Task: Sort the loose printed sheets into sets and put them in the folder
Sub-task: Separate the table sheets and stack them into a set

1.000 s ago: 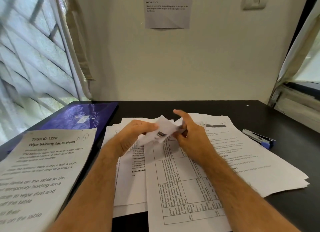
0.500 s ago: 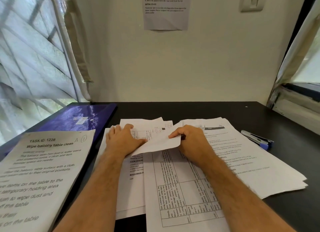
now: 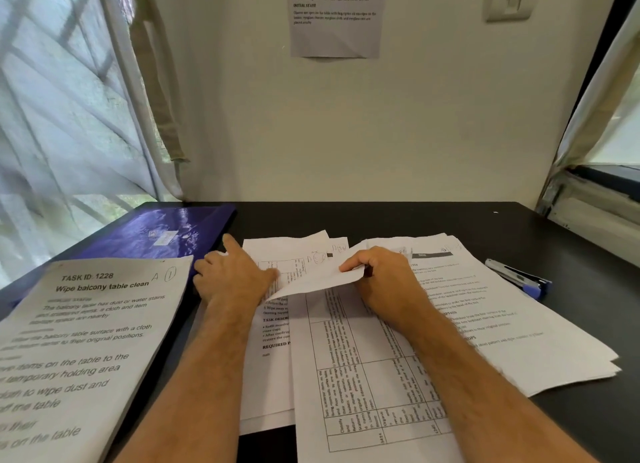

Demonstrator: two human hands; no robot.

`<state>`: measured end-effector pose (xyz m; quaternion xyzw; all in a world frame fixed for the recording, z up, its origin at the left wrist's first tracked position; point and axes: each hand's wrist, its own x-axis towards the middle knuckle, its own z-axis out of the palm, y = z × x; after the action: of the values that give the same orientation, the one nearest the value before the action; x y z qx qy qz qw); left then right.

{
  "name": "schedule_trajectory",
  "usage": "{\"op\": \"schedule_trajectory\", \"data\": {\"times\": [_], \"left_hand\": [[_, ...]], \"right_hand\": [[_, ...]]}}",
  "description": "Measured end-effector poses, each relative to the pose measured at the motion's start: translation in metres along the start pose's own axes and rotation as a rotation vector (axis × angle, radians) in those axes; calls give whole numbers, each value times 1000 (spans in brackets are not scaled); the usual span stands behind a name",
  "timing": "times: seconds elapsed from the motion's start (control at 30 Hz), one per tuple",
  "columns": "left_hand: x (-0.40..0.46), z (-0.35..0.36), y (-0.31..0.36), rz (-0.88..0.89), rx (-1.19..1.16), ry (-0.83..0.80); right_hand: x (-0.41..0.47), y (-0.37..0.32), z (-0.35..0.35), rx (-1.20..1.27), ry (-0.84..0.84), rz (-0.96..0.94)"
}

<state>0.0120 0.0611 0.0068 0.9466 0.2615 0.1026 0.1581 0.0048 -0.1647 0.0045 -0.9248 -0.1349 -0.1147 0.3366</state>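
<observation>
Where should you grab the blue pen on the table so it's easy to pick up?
Probably round the middle of the blue pen, pinching across its thin barrel from above. It lies flat on the black table, slanted, beside the paper stack, nothing on top. The right hand is nearer, but it is pinching a sheet.

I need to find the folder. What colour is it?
The folder is glossy dark blue, shown in the head view.

Loose printed sheets (image 3: 363, 376) beside closed purple folder (image 3: 162, 234)
</observation>
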Motion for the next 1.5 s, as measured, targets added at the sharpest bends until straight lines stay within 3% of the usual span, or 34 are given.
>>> {"op": "schedule_trajectory", "data": {"times": [0.13, 0.23, 0.4, 0.5, 0.53, 0.6, 0.67, 0.7, 0.77, 0.83, 0.97, 1.07, 1.13, 1.23, 1.33, 1.4, 1.5], "left_hand": [[-7, -16, 4, 146, -299, 271], [-16, -31, 11, 351, -371, 271], [-34, -48, 17, 476, -695, -390], [-37, -47, 17, 464, -800, -583], [-35, -44, 16, 427, -842, -549], [-24, -34, 13, 336, -843, -306], [-12, -25, 7, 264, -544, -52], [-9, -20, 4, 220, -357, -15], [-7, -14, 1, 153, -122, -72], [-6, -10, 1, 125, -98, -103], [-6, -10, 1, 20, -363, -34], [-5, -10, -2, 91, -573, -76], [-1, -14, -3, 215, -717, -174], [-7, -28, 2, 407, -889, -456], [-13, -31, 1, 536, -887, -640], [-15, -27, -1, 487, -868, -697], [-12, -24, 1, 349, -781, -556]], "right_hand": [[0, -1, 0, 3, 1, -6], [-1, -2, 0, 42, 27, -22], [-6, -5, 1, 194, 52, -77], [-4, -6, 2, 124, 0, -91], [-3, -7, 1, 52, -28, -88], [-3, -7, -1, 14, -52, -60], [-5, -9, -2, 42, -54, -57], [-6, -8, -2, 41, -54, -62], [-4, -6, -1, 40, -62, -65], [-3, -6, -1, 47, -68, -53], [-1, -6, 2, 43, -64, -37], [-2, -5, 4, 71, -46, -28], [-5, -5, 3, 107, -21, -49], [-6, -7, 2, 178, 19, -45], [-3, -7, 4, 341, 136, 14], [-2, -1, 4, 254, 116, -54], [-1, 2, 4, 171, -3, -18]]}}
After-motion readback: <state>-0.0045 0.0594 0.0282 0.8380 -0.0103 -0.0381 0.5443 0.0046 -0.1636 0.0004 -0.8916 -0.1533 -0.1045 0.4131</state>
